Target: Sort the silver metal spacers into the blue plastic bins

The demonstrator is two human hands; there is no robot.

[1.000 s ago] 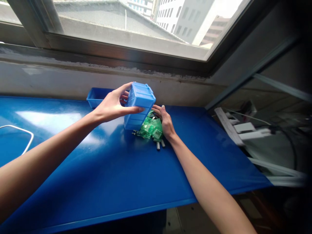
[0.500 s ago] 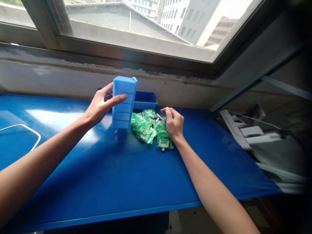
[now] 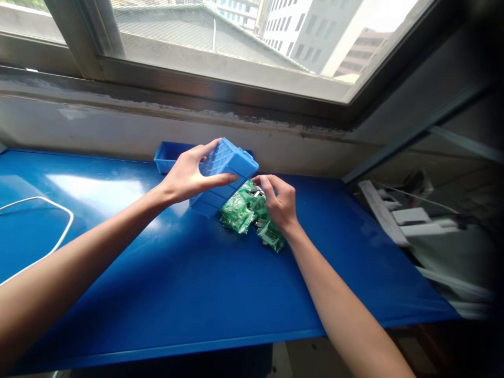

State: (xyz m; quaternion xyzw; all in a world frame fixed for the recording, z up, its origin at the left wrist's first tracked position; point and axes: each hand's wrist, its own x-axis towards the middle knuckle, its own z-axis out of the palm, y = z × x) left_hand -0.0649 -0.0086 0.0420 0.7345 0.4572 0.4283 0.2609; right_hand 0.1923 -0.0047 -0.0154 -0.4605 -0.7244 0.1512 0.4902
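My left hand (image 3: 197, 170) grips a light blue plastic bin (image 3: 244, 164), thumb on one wall and fingers on the ribbed side. The bin is tilted above the table, its inside turned away from me. Under and beside it lies a pile of green-and-clear plastic packets (image 3: 237, 210) with small metal-looking pieces. My right hand (image 3: 280, 202) is at the pile's right side, fingers curled in and thumb close to the index finger. Whatever those fingertips may hold is hidden. Below that hand is another green packet (image 3: 271, 235).
A darker blue bin (image 3: 160, 164) stands at the back against the wall, partly hidden behind my left hand. On the left a white cable (image 3: 70, 223) lies across the blue table (image 3: 197, 304). White objects (image 3: 409, 215) sit by a metal frame at the right.
My left hand has moved right and tipped the light blue bin from upright to slanted, over the packets. My right hand stays by the pile; the near packet has shifted slightly.
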